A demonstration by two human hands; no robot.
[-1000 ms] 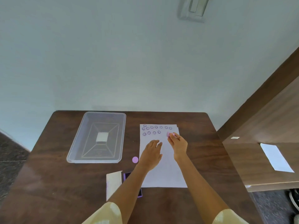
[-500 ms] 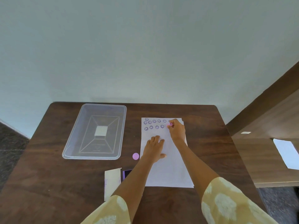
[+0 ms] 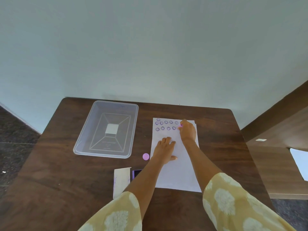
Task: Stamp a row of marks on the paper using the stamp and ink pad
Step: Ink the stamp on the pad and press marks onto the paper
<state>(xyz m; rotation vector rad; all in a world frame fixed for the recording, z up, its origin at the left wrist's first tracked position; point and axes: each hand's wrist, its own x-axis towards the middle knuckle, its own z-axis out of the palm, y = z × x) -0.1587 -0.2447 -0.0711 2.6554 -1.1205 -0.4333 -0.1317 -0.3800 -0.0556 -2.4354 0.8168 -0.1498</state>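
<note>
A white sheet of paper (image 3: 178, 172) lies on the dark wooden table (image 3: 66, 172). Near its far edge are two rows of several purple smiley marks (image 3: 165, 125). My right hand (image 3: 187, 131) is shut on a small pink stamp (image 3: 181, 125) and holds it against the paper at the right end of the second row. My left hand (image 3: 165, 151) lies flat on the paper, fingers spread, holding the sheet down. The purple ink pad (image 3: 136, 173) sits left of the paper, partly hidden by my left forearm. A round pink cap (image 3: 146, 156) lies beside the paper's left edge.
A clear plastic tray (image 3: 106, 129) with a small white square inside stands at the far left of the table. A white lid or card (image 3: 121, 181) lies beside the ink pad. A wooden cabinet (image 3: 280, 147) stands to the right, with a white paper on it.
My right hand has moved the stamp from the first row's right end down to the second row. The camera view shifted slightly. My left hand stays flat on the paper.
</note>
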